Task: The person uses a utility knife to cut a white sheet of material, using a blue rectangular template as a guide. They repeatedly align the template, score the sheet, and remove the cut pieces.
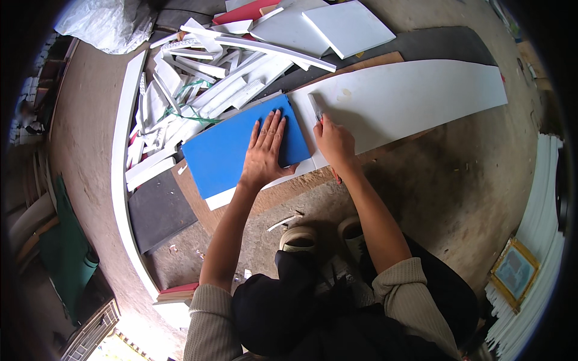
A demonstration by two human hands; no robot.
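My left hand (263, 150) lies flat on a blue rectangular board (220, 153), its fingers spread and pointing away from me. Under that board is a long white foam-like sheet (415, 90), which extends far to the right and shows as a strip along the board's near edge. Just right of the blue board, my right hand (335, 141) is closed around a utility knife (314, 106). Its wide silver blade points away from me over the white sheet; the handle is mostly hidden in my fist. A thin line crosses the sheet near the board's right edge.
White offcuts (205, 78) lie heaped beyond the board, with green strips among them. A white square panel (349, 27) rests at the back. Brown backing board (265, 201) shows beneath the sheet. A gold-framed picture (515, 274) leans against stacked white sheets (533, 198) at right.
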